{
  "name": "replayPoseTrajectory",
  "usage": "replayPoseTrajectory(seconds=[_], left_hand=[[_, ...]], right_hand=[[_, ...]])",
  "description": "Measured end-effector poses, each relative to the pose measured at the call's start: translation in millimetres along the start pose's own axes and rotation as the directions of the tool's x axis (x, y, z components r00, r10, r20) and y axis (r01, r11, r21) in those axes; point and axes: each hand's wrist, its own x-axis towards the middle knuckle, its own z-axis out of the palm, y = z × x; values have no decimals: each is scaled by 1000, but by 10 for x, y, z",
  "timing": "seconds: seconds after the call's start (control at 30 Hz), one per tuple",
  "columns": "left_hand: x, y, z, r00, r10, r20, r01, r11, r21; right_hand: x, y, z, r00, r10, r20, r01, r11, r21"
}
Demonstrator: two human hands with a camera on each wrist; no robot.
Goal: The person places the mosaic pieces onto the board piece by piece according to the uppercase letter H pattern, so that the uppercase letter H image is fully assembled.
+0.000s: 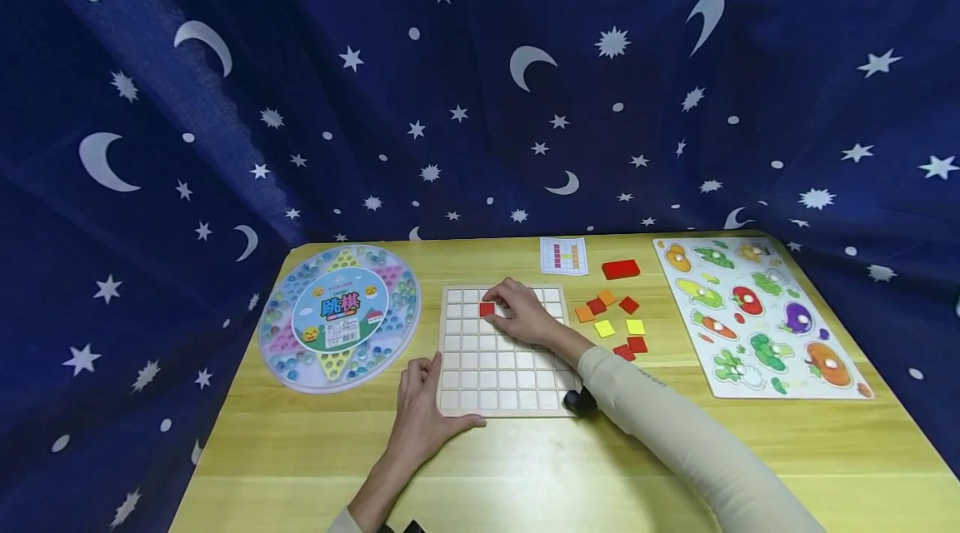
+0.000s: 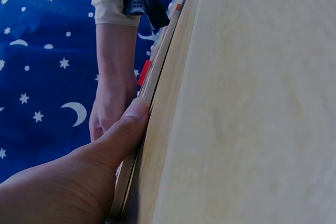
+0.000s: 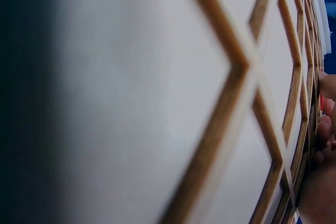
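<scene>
A wooden grid board point(image 1: 487, 381) with pale square cells lies on the table. My right hand point(image 1: 517, 314) is over its upper part, with thumb and forefinger at opposite edges of a red square tile point(image 1: 487, 310), pinching it at a cell near the upper left. In the right wrist view, a sliver of red shows between the fingertips point(image 3: 326, 85). My left hand point(image 1: 422, 410) braces the board's near left corner, its fingers along the left side and its straight thumb point(image 2: 137, 109) against the near edge.
Loose red, orange and yellow tiles point(image 1: 604, 329) lie right of the board. Beyond them are a red block point(image 1: 620, 269) and a pattern card point(image 1: 564, 256). A round marble game point(image 1: 341, 316) is at left, a vegetable puzzle point(image 1: 757, 325) at right. A starry curtain point(image 1: 480, 83) hangs behind.
</scene>
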Motion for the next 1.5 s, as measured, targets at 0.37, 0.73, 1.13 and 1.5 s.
replayPoseTrajectory(seconds=[0.37, 0.73, 1.13, 1.5], left_hand=[[-18, 2, 17, 1000, 20, 6, -19, 1000, -4], [-41, -21, 4, 1000, 15, 2, -15, 1000, -10], [27, 7, -46, 1000, 25, -1, -25, 999, -32], [23, 13, -28, 999, 44, -12, -44, 999, -25]], right_hand=[[-50, -30, -86, 1000, -1, 21, -1, 997, 75], [-153, -94, -168, 998, 31, 61, -40, 988, 147], [-510, 36, -565, 998, 34, -55, -27, 992, 120], [-987, 450, -1005, 983, 154, -103, -139, 981, 138]])
